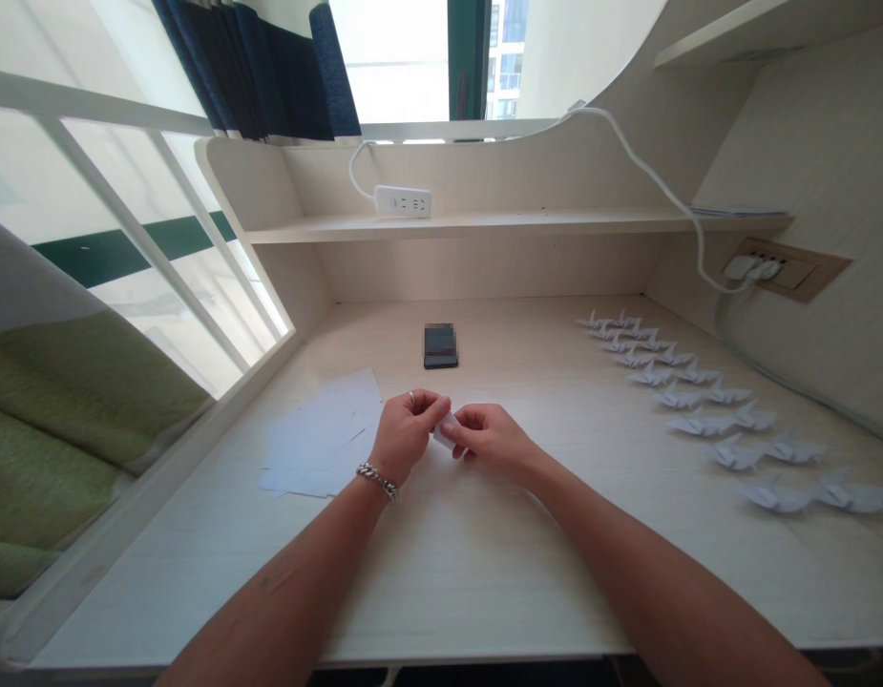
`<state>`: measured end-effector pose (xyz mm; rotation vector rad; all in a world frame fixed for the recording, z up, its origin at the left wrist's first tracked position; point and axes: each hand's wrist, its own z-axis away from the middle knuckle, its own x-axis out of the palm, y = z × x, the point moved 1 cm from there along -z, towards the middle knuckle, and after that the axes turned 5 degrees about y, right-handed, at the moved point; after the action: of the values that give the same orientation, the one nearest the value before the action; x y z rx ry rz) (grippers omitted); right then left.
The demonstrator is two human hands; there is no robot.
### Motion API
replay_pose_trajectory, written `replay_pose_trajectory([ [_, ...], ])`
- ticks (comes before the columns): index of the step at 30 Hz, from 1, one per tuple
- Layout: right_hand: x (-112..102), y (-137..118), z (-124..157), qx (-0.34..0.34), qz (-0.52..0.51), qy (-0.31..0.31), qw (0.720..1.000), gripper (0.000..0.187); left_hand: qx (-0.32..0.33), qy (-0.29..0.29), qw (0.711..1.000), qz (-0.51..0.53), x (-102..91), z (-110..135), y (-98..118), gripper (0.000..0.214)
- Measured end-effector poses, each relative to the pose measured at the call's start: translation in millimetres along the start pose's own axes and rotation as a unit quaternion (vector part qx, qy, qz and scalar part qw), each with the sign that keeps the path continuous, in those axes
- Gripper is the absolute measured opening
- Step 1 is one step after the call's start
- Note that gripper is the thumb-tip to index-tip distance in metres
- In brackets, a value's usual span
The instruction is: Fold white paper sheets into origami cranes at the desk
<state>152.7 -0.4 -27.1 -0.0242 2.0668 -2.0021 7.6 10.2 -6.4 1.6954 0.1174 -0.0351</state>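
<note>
Between my two hands, over the middle of the desk, is a small folded piece of white paper. My left hand pinches its upper left side with thumb and fingers; a ring and a chain bracelet are on this hand and wrist. My right hand grips the paper from the right, thumb on top. Fingers cover much of the paper, so its exact folded shape is hidden. Beside my left hand lies a loose spread of white paper sheets. Two rows of folded paper cranes run along the desk's right side.
A dark phone-like object lies beyond my hands. On the shelf sits a white power strip. A white cable drops to the wall socket at right. White rails border the left side.
</note>
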Motion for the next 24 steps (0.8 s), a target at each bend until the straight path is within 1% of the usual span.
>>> replay_pose_trajectory([
  [4, -1.6, 1.9, -1.0, -0.025, 0.017, 0.005, 1.0, 0.027, -0.001, -0.006, 1.0, -0.013, 3.2, 0.5, -1.7, 0.029],
  [7, -1.7, 1.7, -1.8, -0.024, -0.002, 0.007, 1.0, 0.026, -0.013, 0.004, 1.0, 0.01, 5.6, -0.8, -4.2, 0.036],
  [9, -2.6, 0.4, -2.1, -0.021, -0.01, 0.01, 1.0, 0.026, -0.028, 0.0, 0.998, 0.048, 6.4, -1.5, -5.1, 0.04],
  [12, -7.0, -2.1, -2.3, -0.018, -0.019, 0.028, 0.999, 0.028, -0.058, -0.038, 0.992, 0.108, 6.3, -0.9, -4.1, 0.039],
  [14, -10.8, -3.6, -2.4, -0.02, -0.026, 0.042, 0.999, 0.029, -0.064, -0.061, 0.99, 0.107, 5.6, 0.6, -2.2, 0.036],
  [16, -13.9, -4.6, -2.6, -0.03, -0.03, 0.055, 0.998, 0.03, -0.061, -0.064, 0.992, 0.086, 4.8, 2.0, -0.4, 0.035],
  [19, -15.9, -4.4, -2.6, -0.068, -0.044, 0.105, 0.991, 0.028, -0.058, -0.055, 0.994, 0.069, 4.6, 3.1, 0.9, 0.035],
  [22, -14.9, -2.9, -2.2, -0.117, -0.047, 0.167, 0.978, 0.035, -0.058, -0.059, 0.994, 0.066, 5.2, 2.9, 0.8, 0.036],
  [24, -13.1, -2.2, -1.7, -0.141, -0.031, 0.189, 0.971, 0.033, -0.062, -0.061, 0.994, 0.072, 5.3, 2.5, 0.1, 0.037],
])
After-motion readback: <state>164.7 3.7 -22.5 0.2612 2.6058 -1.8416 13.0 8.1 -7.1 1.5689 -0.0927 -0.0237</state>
